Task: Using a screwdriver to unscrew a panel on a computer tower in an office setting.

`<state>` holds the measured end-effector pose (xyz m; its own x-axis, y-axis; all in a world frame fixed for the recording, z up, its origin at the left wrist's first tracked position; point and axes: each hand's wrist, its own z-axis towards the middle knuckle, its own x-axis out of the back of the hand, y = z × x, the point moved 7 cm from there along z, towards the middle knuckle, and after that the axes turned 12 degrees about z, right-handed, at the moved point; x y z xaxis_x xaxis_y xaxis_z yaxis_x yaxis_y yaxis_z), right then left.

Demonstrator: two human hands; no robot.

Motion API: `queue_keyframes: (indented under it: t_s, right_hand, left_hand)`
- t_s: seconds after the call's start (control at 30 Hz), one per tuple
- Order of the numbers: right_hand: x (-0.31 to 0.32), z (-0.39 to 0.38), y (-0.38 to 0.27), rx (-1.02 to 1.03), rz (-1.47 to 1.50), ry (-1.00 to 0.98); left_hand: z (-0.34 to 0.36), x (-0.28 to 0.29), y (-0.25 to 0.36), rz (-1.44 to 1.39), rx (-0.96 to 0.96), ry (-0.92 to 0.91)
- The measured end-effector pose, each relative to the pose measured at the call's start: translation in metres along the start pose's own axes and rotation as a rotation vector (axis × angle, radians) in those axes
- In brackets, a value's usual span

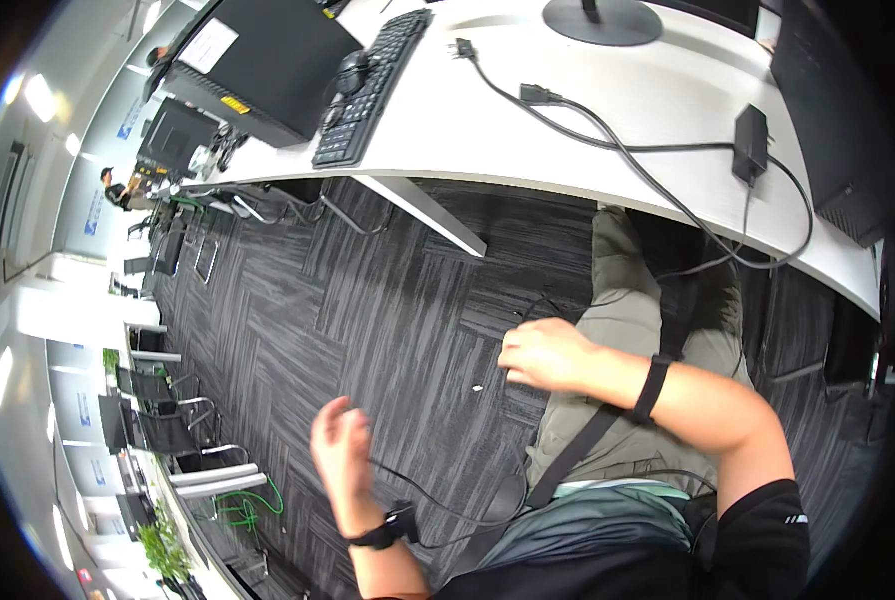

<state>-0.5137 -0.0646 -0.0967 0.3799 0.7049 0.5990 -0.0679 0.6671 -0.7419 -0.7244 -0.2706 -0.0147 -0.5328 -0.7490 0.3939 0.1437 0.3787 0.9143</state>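
My left hand (342, 450) is raised at the lower middle, above the carpet, with its fingers partly bent but apart and nothing visible in them. A black strap with a small dark device (402, 521) is round that wrist, and a thin cable runs from it. To the right, my right hand (546, 355) hovers beside my lap with its fingers curled in; whatever they may hold is hidden. Its wrist wears a black band (654, 388). On the white desk (438, 130) ahead, apart from both hands, lie a black power cord (608, 140) and a black power adapter (751, 145).
A black keyboard (378, 85) with a mouse (353, 72) on it and a black computer tower (268, 65) occupy the desk's left. A monitor base (604, 22) stands at the back. A desk leg (428, 217) slants below. Chairs (173, 428) and a distant person (116, 190) are left.
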Motion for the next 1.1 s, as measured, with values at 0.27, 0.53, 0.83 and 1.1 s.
queue_keyframes:
  t_s: [0.27, 0.53, 0.83, 1.1]
  right_hand:
    - [0.010, 0.025, -0.052, 0.058, 0.183, 0.226]
    - [0.040, 0.011, -0.051, -0.113, 0.289, 0.257]
    - [0.077, -0.062, 0.050, -0.693, -0.507, -0.119]
    - [0.037, -0.085, 0.069, -0.628, -0.440, -0.341]
  left_hand:
    - [-0.006, -0.151, -0.008, 0.163, -0.146, -0.510]
    - [-0.034, -0.171, 0.032, 0.157, -0.093, -0.913]
    - [0.012, -0.041, 0.067, -0.025, -0.156, -0.397]
    - [0.015, 0.091, 0.078, -0.270, -0.384, 0.254]
